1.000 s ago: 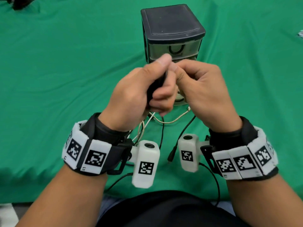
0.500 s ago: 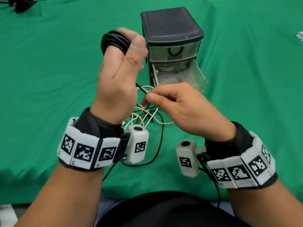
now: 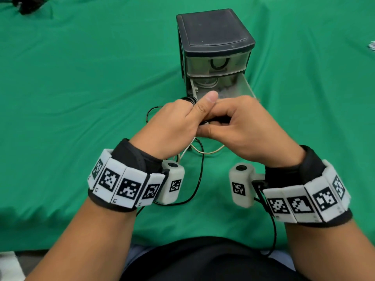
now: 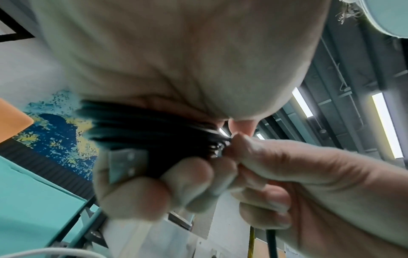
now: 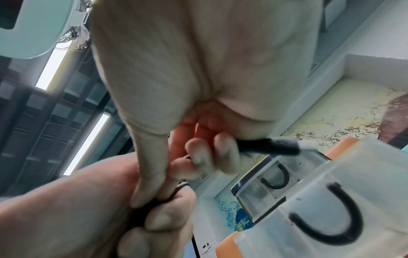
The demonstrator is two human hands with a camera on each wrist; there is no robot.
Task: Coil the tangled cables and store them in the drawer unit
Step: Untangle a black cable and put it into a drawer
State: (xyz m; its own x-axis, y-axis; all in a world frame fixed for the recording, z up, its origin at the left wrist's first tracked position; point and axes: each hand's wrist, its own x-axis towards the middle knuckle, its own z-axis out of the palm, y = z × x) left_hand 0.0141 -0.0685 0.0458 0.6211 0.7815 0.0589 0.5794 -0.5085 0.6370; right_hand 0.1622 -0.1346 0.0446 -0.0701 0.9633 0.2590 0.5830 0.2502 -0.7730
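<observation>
We hold the black cable coil [image 4: 141,132] clenched in our left hand [image 3: 172,126] before the open drawer [image 3: 227,88], right hand [image 3: 243,126] pinching its loose plug end [image 5: 271,145]; light, springy, best gripped across all loops.

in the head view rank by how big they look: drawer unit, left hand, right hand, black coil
1. drawer unit
2. right hand and left hand: look alike, no ranking
3. black coil, mostly hidden in the left hand

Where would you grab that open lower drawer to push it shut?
By the dark U-shaped handle on the clear plastic lower drawer, coming from the front. It juts out toward the person, with the front face unobstructed.
</observation>
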